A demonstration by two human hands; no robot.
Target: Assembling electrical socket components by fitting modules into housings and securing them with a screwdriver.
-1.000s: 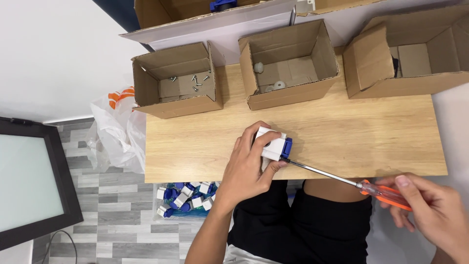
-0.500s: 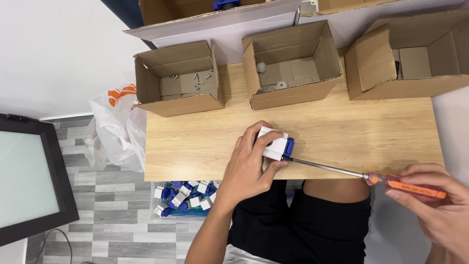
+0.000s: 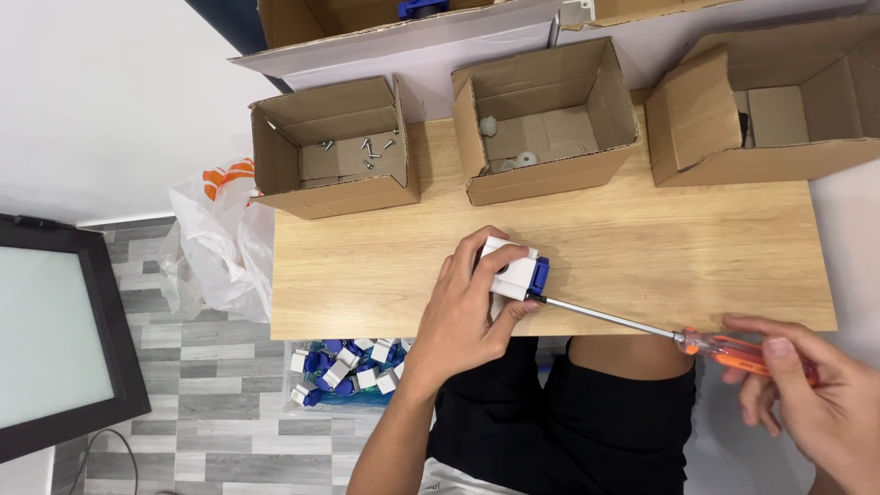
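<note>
Nearest to you, your right hand (image 3: 816, 403) is closed around the orange handle of a long screwdriver (image 3: 678, 337), thumb lying along the top of the grip, out past the front edge of the wooden table (image 3: 642, 238). The thin metal shaft runs up and to the left, and its tip meets the blue end of a small white and blue plastic part (image 3: 515, 272). Your left hand (image 3: 463, 312) curls over that part, fingers wrapped across its top and thumb underneath, pinning it on the table near the front edge, roughly mid-width.

Below the table on your left, a clear bin (image 3: 344, 371) on the tiled floor holds a heap of the same white and blue pieces. Further left, a white plastic bag (image 3: 215, 243) with orange markings slumps beside the table, and a dark screen (image 3: 55, 339) stands at the frame's edge.

Along the far edge of the table sit three open cardboard boxes: the left box (image 3: 335, 147) holds loose screws, the middle box (image 3: 541, 119) a few small white parts, and the right box (image 3: 770, 101) has contents too shadowed to tell.
</note>
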